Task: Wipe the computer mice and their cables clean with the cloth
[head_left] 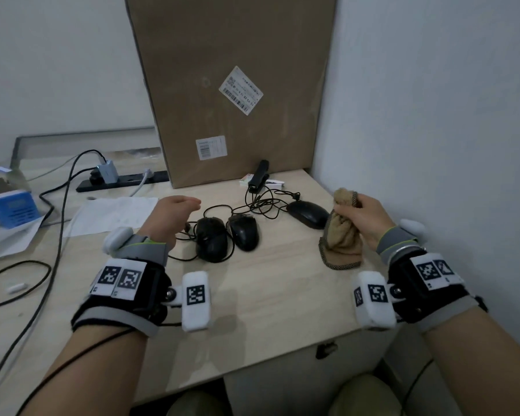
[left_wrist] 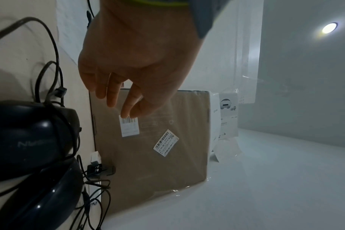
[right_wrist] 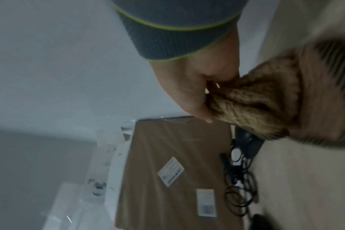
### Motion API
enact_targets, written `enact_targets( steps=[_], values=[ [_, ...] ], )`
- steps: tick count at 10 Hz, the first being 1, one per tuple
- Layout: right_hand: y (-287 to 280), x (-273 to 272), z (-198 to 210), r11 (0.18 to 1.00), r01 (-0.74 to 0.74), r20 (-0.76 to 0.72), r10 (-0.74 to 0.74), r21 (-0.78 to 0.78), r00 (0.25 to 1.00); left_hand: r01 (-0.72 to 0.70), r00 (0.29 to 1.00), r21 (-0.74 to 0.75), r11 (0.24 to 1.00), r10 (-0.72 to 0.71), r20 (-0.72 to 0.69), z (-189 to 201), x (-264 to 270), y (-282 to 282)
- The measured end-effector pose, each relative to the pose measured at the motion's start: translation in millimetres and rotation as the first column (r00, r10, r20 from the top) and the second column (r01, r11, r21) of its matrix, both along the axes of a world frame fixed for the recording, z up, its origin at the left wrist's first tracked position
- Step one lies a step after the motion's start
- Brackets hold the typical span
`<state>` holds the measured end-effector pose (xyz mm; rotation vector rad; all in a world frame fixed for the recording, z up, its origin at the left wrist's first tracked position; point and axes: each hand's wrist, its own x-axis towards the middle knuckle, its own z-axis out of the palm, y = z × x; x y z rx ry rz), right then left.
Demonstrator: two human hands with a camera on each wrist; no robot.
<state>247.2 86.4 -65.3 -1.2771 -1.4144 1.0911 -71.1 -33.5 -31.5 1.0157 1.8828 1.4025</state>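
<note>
Fuzzy tan cloth (head_left: 341, 229) bunched in right hand (head_left: 364, 217); glossy black mice (head_left: 225, 237) lie nearby.

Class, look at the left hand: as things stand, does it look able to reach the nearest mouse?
Probably yes. The left hand hangs empty with relaxed fingers, just left of the mouse, with nothing but cables lying loose on the desk between them.

A small office corner: a pale wooden desk (head_left: 282, 295) set against white walls, a power strip (head_left: 123, 181) with a charger plugged in, loose papers (head_left: 111, 214), a stapler (head_left: 258, 175), and a large cardboard box (head_left: 237, 85) with shipping labels.
</note>
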Motion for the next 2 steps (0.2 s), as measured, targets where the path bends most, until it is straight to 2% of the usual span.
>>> enact_targets(
  steps=[1, 2],
  values=[
    [-1.8, 1.8, -0.9, 0.985, -0.105, 0.347, 0.147, -0.137, 0.926, 0.042, 0.999, -0.007, 0.999, -0.042, 0.021, 7.1, 1.2, 0.0],
    [-13.6, 1.0, 15.8, 0.996, -0.047, 0.615, 0.087, -0.082, 0.784, 0.066, 0.997, -0.007, 0.998, -0.066, 0.028, 17.0, 3.1, -3.9]
  ],
)
